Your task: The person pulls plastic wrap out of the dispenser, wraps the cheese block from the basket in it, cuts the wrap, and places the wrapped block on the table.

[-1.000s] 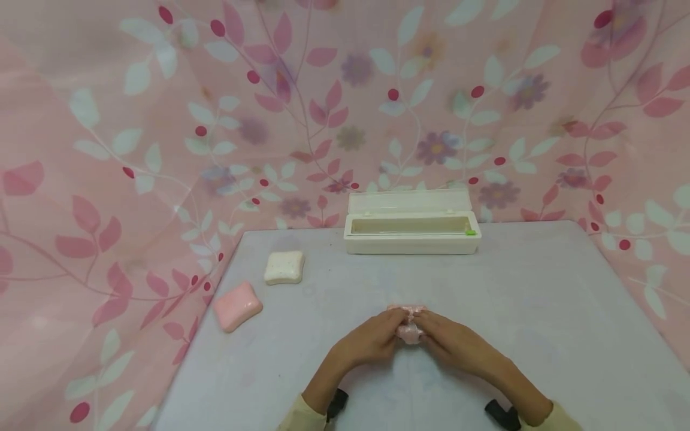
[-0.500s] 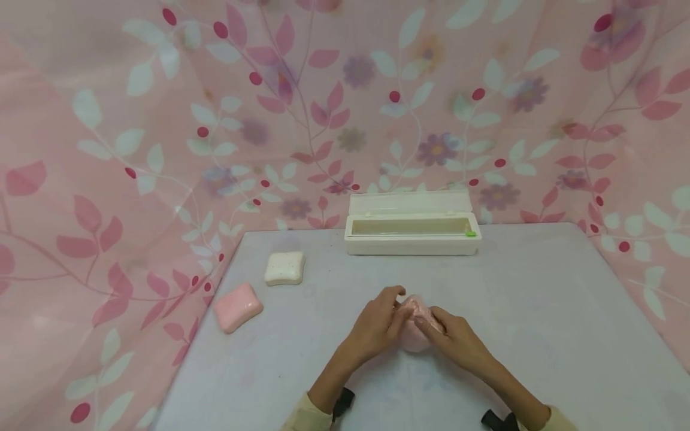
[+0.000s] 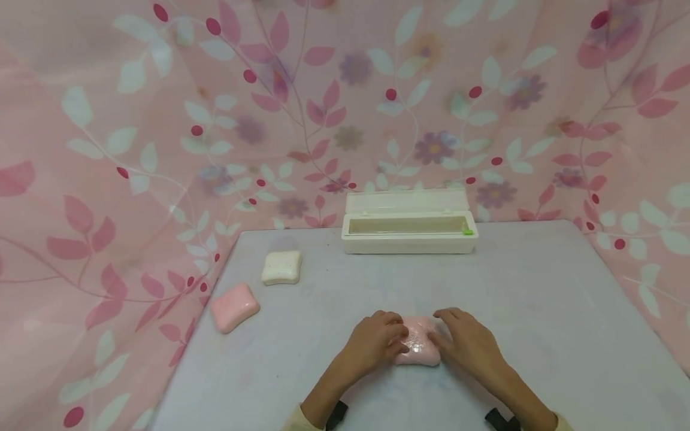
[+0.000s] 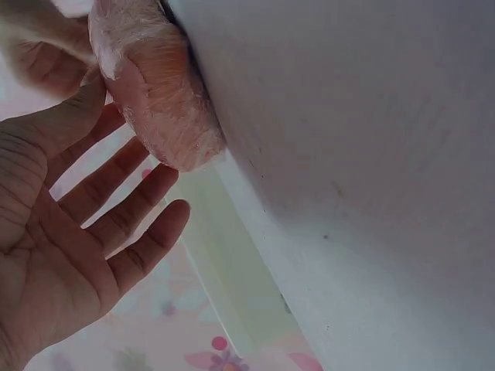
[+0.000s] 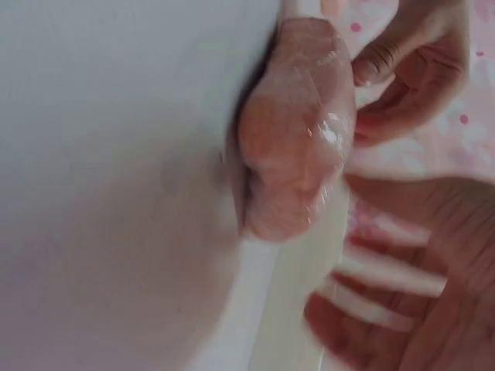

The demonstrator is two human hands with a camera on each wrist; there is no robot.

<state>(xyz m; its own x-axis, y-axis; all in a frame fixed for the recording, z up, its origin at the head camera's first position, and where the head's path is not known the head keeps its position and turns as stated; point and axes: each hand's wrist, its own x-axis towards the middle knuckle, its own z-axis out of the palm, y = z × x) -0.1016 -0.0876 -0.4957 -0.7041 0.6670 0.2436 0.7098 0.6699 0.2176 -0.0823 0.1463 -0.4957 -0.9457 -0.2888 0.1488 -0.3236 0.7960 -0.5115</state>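
A pink soap bar (image 3: 417, 342) wrapped in shiny clear film lies on the light table in front of me in the head view. My left hand (image 3: 375, 339) rests loosely bent fingers along its left part; the left wrist view shows its thumb and fingers at the edge of the wrapped soap (image 4: 158, 85). On the other side is my right hand (image 3: 470, 342), its fingers spread beside the bar. Those fingers are blurred in the right wrist view, where wrinkled film covers the soap (image 5: 298, 131).
Another pink soap bar (image 3: 235, 307) lies at the table's left edge, with a speckled white soap bar (image 3: 281, 267) behind it. A long white box (image 3: 409, 245) with a raised clear lid and a green slider (image 3: 467, 232) stands at the back.
The wrapped soap was first mostly covered by both hands, then held tilted between them. Now it lies flat, slightly nearer me, and the right hand has loosened and spread its fingers.
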